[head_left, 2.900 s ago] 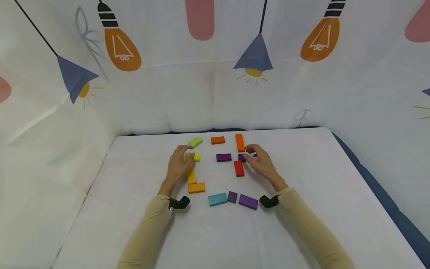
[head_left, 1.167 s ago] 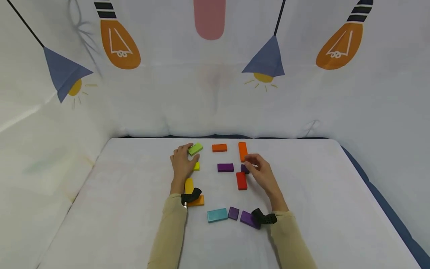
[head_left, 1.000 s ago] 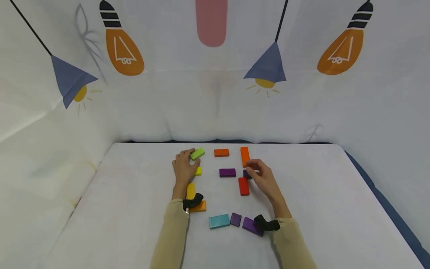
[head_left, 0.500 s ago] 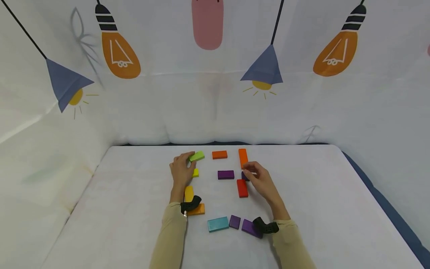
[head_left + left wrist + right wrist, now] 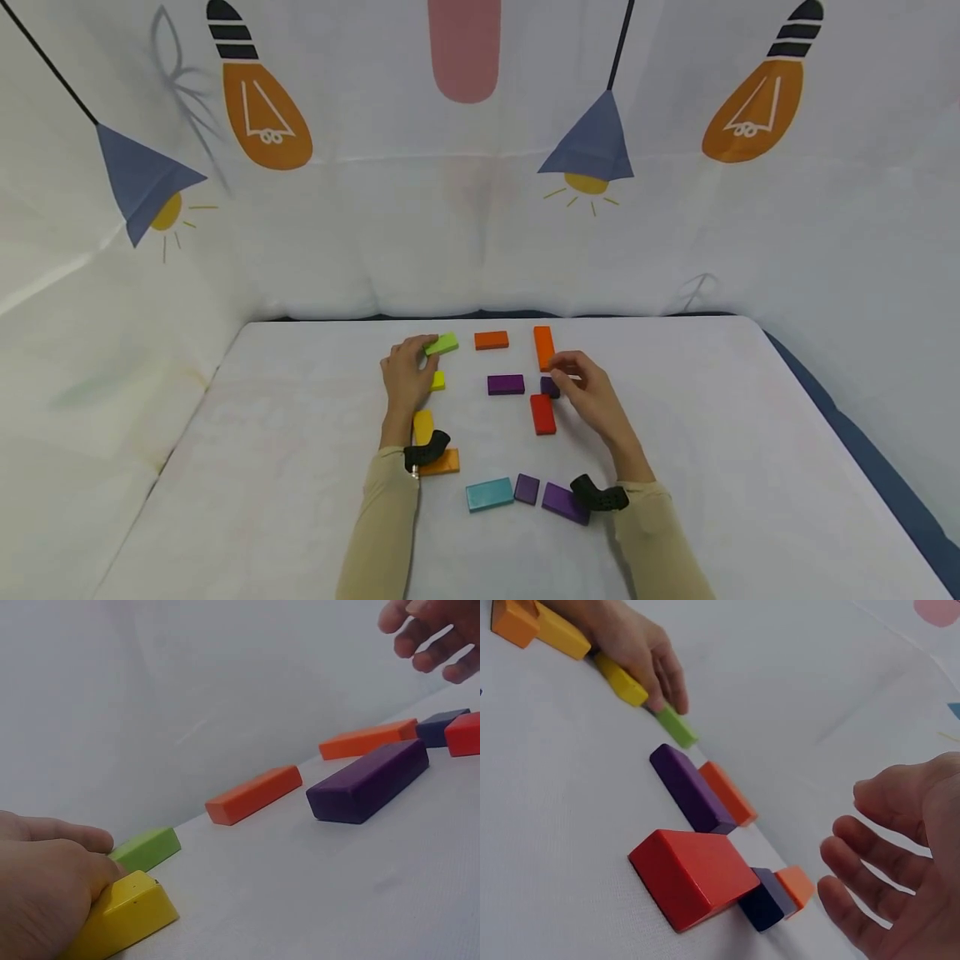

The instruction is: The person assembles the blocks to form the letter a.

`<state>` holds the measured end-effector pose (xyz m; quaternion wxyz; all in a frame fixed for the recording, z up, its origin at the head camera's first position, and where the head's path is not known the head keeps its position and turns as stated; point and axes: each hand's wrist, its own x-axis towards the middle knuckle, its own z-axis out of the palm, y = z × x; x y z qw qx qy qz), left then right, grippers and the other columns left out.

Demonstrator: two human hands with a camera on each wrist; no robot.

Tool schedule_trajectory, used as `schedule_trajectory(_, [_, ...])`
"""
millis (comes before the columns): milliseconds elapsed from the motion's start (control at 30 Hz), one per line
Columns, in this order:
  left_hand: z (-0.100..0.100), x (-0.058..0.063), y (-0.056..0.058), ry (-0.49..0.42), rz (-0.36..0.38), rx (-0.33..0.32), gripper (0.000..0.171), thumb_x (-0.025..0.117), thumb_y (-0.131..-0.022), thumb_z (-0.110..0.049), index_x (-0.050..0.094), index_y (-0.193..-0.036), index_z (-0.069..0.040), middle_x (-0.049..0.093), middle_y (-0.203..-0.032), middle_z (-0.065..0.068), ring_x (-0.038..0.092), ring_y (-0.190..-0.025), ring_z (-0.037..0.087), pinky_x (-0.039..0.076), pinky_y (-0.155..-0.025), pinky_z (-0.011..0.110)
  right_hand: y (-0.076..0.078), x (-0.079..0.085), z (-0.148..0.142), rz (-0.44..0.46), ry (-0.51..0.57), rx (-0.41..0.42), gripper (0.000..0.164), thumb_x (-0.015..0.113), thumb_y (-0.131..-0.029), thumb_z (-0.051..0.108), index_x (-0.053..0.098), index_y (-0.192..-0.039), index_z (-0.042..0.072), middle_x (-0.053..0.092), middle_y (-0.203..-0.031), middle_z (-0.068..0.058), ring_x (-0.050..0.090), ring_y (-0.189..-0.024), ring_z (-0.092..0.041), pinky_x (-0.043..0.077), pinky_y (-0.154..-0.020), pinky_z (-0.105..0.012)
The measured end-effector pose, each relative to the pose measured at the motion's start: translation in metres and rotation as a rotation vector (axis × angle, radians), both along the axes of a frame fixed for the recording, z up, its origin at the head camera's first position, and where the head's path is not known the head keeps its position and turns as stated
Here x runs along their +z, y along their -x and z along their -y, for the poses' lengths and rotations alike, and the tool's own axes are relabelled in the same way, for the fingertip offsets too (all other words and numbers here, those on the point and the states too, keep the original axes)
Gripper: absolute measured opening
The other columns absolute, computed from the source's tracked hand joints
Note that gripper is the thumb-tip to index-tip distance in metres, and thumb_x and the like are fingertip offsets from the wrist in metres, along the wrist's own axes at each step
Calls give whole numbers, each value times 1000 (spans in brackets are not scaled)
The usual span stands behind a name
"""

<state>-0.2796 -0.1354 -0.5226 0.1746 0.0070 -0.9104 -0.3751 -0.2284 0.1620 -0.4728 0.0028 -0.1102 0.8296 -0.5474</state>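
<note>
My left hand [image 5: 407, 379] pinches the near left end of a lime green block [image 5: 446, 342] between thumb and fingers. Just below that hand, a yellow block [image 5: 124, 915] lies partly covered by it. My right hand [image 5: 596, 396] hovers with loosely bent fingers and holds nothing, as the right wrist view [image 5: 900, 862] fingers show. Closest to it are a small dark navy block [image 5: 767, 900], an upright-running orange block [image 5: 543, 348] and a red block [image 5: 694, 877]. Between the hands lie an orange-red block [image 5: 491, 340] and a purple block [image 5: 506, 384].
An amber-yellow block [image 5: 423, 427] and an orange block [image 5: 444, 462] lie under the left wrist. Nearer the front are a teal block [image 5: 490, 494], a small purple block [image 5: 527, 489] and a longer purple block [image 5: 562, 502], partly behind the right wrist camera [image 5: 598, 495]. A white cloth wall stands behind the table [image 5: 300, 517].
My left hand has moved forward to the lime green block and taken hold of it. The block has turned to lie flatter, more crosswise. The right hand has barely moved.
</note>
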Motion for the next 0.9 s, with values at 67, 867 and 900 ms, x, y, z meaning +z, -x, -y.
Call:
schedule_trajectory(67, [1, 0, 0, -5, -1, 5, 30, 63, -89, -19, 65, -118, -21, 63, -125, 2, 51, -113, 28, 30, -89, 46, 5, -3, 1, -2, -30, -1, 34, 55, -96, 23, 53, -124, 5, 59, -123, -15, 53, -115, -28, 44, -99, -49])
schedule_trajectory(867, [1, -2, -1, -20, -25, -7, 26, 64, -87, -17, 68, -113, -22, 65, -121, 2, 54, -108, 26, 30, -83, 43, 75, -6, 51, -109, -353, 155, 42, 58, -93, 18, 51, -133, 10, 52, -132, -8, 50, -122, -25, 40, -105, -45])
schedule_trajectory(900, [1, -1, 0, -20, -21, -9, 26, 64, -87, -17, 68, -113, -22, 65, -121, 1, 54, -109, 26, 30, -83, 43, 77, -6, 54, -112, -370, 162, 43, 59, -92, 18, 50, -133, 9, 52, -132, -8, 49, -122, -26, 40, -105, -46])
